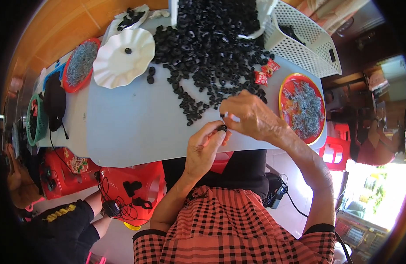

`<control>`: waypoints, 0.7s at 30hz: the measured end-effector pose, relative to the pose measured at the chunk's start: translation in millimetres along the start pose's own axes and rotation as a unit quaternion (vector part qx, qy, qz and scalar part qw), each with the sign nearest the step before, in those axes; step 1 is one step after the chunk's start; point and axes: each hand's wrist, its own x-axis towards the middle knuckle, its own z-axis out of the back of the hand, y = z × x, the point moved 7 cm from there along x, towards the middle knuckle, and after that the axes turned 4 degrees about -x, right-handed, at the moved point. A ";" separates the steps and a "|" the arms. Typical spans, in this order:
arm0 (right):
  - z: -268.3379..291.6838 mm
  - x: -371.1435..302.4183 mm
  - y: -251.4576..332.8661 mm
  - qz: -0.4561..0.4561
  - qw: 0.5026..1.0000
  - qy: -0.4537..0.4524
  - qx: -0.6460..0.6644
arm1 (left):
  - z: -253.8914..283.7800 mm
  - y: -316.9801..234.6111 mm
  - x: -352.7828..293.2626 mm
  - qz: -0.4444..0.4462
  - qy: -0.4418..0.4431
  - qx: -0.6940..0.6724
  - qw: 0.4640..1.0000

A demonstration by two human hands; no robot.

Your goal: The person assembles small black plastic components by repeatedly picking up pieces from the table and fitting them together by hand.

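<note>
My left hand (201,152) pinches a small round black plastic part (222,128) between thumb and fingertips, just over the table's near edge. Close above it, my right hand (251,115) is closed in a pinch. What its fingertips hold is too small to make out. Beyond both hands spreads a big heap of small black plastic parts (212,57), thinning out toward me. To the right of my right hand sits a red tray with a yellow rim (281,105), filled with thin silvery metal pieces (304,108).
On the grey table (124,127) stand a wavy white dish (110,66) with one black part, and another red tray (97,41) of metal pieces. A white perforated basket (317,57) is at far right, near red wrappers (262,77). A red stool (146,193) holds cables. Another person (66,233) is at lower left.
</note>
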 end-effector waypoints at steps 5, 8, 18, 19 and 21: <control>-7.6 -41.2 -29.9 -0.190 0.934 0.028 0.301 | -12.6 17.1 10.9 0.047 0.030 -0.072 0.996; -17.3 -60.3 -36.3 -0.214 0.889 -0.005 0.405 | -18.1 23.8 11.5 0.053 0.040 -0.079 0.995; -32.6 -75.0 -36.5 -0.191 0.805 -0.056 0.559 | -24.0 13.2 10.6 0.034 0.037 -0.031 0.998; -31.2 -77.1 -38.8 -0.186 0.801 -0.089 0.563 | -22.1 11.7 11.0 0.032 0.036 -0.018 0.999; -33.8 -80.3 -43.5 -0.178 0.794 -0.119 0.569 | -19.5 7.1 10.5 0.029 0.033 -0.001 0.999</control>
